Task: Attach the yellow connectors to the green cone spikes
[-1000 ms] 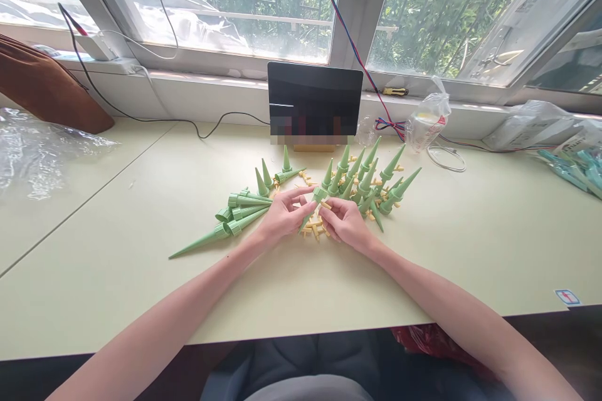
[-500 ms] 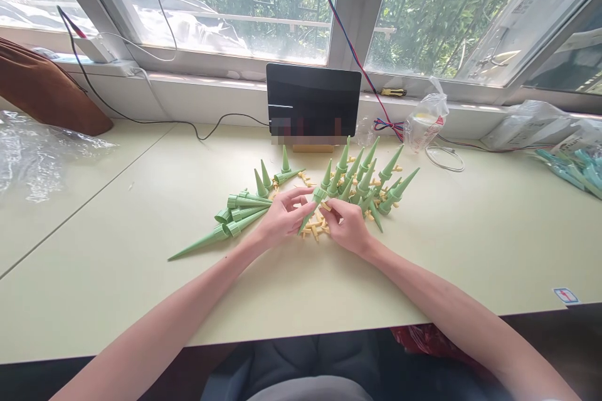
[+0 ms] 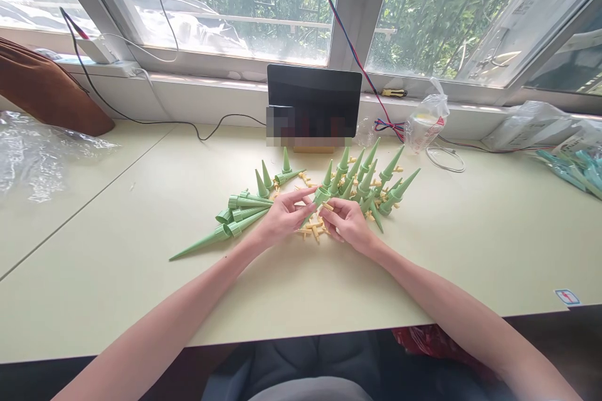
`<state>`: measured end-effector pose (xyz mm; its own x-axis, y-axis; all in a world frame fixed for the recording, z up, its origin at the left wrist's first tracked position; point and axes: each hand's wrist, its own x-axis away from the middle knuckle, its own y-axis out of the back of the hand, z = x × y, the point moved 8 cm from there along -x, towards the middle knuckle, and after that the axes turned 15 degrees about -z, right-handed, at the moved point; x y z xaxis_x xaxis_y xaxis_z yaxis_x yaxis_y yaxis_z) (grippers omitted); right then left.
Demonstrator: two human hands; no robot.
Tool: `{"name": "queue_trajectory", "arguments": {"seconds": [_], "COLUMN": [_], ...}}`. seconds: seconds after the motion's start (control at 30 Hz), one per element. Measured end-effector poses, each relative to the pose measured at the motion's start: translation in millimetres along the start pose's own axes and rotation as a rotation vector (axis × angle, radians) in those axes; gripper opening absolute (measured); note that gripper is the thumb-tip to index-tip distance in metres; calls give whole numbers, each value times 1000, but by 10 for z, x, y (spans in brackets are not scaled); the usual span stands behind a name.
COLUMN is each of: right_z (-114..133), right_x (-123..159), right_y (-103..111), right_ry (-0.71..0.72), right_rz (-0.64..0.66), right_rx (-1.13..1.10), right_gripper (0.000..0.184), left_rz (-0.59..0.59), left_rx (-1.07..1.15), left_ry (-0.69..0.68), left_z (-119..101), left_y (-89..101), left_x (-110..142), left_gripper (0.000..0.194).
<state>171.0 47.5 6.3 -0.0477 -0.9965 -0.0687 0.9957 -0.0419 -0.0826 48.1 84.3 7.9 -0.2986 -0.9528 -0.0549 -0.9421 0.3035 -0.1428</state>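
Between thumb and fingers, my left hand [image 3: 285, 213] holds a green plastic spike [image 3: 322, 195], tilted with its wide collar up and its point down. Close against it, my right hand [image 3: 347, 220] pinches a small yellow valve fitting [image 3: 328, 206] beside the collar. Loose yellow fittings [image 3: 314, 232] lie on the table under both hands. Left of my left hand several hollow green spikes [image 3: 244, 214] lie in a pile. Beyond my right hand stand several green spikes [image 3: 369, 172], points up, with yellow fittings at their bases.
A tablet [image 3: 314, 100] stands on a wooden holder at the back, its cable [image 3: 202, 138] running left. Plastic film [image 3: 37, 150] and a brown bag [image 3: 42, 88] lie at left. A bagged cup [image 3: 424, 122], a white cable [image 3: 446, 160] and plastic-wrapped packs [image 3: 527, 125] are at right.
The held spike has turned so that its open collar faces up more toward me. My right fingers have shifted slightly down, with the yellow fitting still pinched.
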Motion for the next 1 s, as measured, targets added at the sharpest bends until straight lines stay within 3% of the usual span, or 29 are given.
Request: {"name": "queue_trajectory", "arguments": {"seconds": [0.23,0.37,0.53,0.83,1.0], "right_z": [-123,-149,-159,-82,-41], "right_x": [28,27,19,25,13], "right_y": [-137,-159,-148,-84,-34], "right_ry": [-375,-459,-420,-262,-43], "right_rz": [219,280,263,112,61], "right_rx": [-434,-543,-514,-271,8], "right_gripper": [26,20,20,30,33], "left_rz": [7,3,-31,-74,-111], "left_rx": [17,-8,-47,-123,-176], "left_ry": [-98,-146,-134,-78,-58], "left_z": [-24,-45,-22,-1,-60], "left_y": [-10,-16,16,46,55], "left_x": [-4,11,1,2,34], "left_gripper": [51,49,52,56,48]}}
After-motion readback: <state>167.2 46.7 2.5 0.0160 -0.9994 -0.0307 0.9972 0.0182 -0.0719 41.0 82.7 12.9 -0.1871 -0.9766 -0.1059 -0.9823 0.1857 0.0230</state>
